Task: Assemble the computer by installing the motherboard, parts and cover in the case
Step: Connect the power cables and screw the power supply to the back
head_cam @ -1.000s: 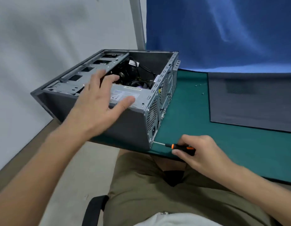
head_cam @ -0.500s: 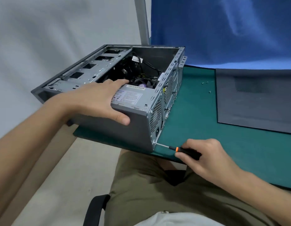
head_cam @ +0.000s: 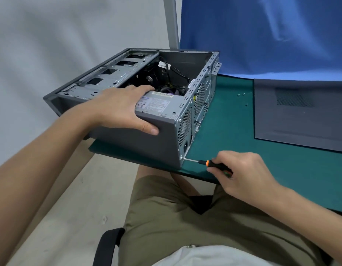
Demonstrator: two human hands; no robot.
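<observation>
The grey computer case (head_cam: 139, 146) lies on its side at the left end of the green table (head_cam: 233, 131), its open side facing up, partly overhanging the edge. Inside sit the silver power supply (head_cam: 158, 104) and black cables (head_cam: 172, 72). My left hand (head_cam: 120, 108) grips the near top edge of the case, thumb on the side wall, fingers over the power supply. My right hand (head_cam: 241, 173) grips a black and orange screwdriver (head_cam: 208, 163). Its tip touches the lower rear corner of the case. The grey cover panel (head_cam: 300, 116) lies flat to the right.
A few loose screws (head_cam: 242, 95) lie on the green mat between the case and the cover panel. A blue cloth (head_cam: 262, 35) hangs behind the table. My lap and a chair armrest (head_cam: 107, 246) sit below the table's near edge.
My left hand dropped from hovering above the case to gripping its near top edge. The screwdriver stays at the rear corner. The view shifted slightly.
</observation>
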